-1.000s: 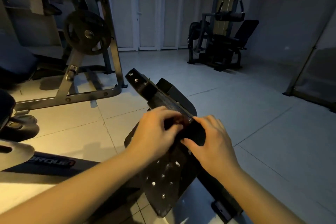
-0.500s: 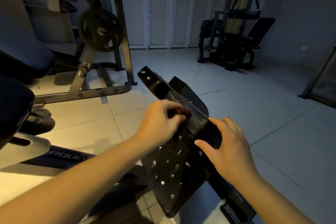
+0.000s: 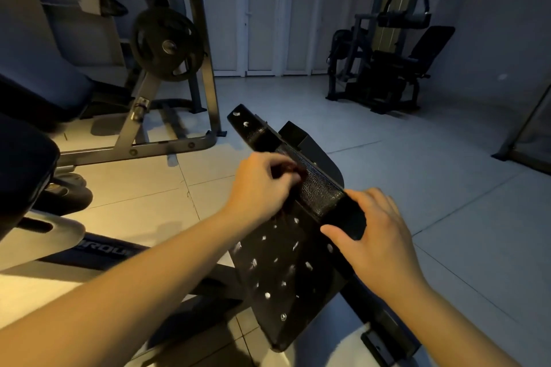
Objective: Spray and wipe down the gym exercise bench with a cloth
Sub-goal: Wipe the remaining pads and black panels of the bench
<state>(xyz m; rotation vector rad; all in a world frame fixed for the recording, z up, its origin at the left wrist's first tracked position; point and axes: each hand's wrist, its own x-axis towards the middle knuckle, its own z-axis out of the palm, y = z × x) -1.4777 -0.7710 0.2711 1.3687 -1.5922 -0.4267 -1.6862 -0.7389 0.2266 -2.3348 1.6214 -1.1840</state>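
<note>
Sliding up the rim: left hand [image 3: 259, 188] has moved away from right hand [image 3: 378, 235] over the last second. They were almost knuckle to knuckle, now apart, with a strip of the grainy rim [image 3: 320, 192] bare between them. Right hand has barely shifted on the pad, so it's the anchor; left is doing the travel. Left fingers are curled tight, pinching a dark reddish wad that I take for the cloth [image 3: 295, 171] and pressing it on the rim; too dim to be sure of the fabric. Right hand wraps the rim lower down, fingers over the far side, thumb lying on the near face. Read: wipe phase is running, one pass going upward along the rim, upper end not yet reached. No spray bottle in view, so I'd guess spraying is done for this section. Location: bench pad [image 3: 277, 277] sits dead ahead of me, tilted, low end near my body, high end pointing away and left, over the tiled floor [image 3: 432, 188]. Black all over; the rim has a pebbled sheen that could be wet, can't confirm. Near face is matte and dotted with pale flecks [image 3: 264, 238], more at the high end; spray droplets or fasteners, can't tell. Face looks unwiped if those are droplets, so plenty left.
</note>
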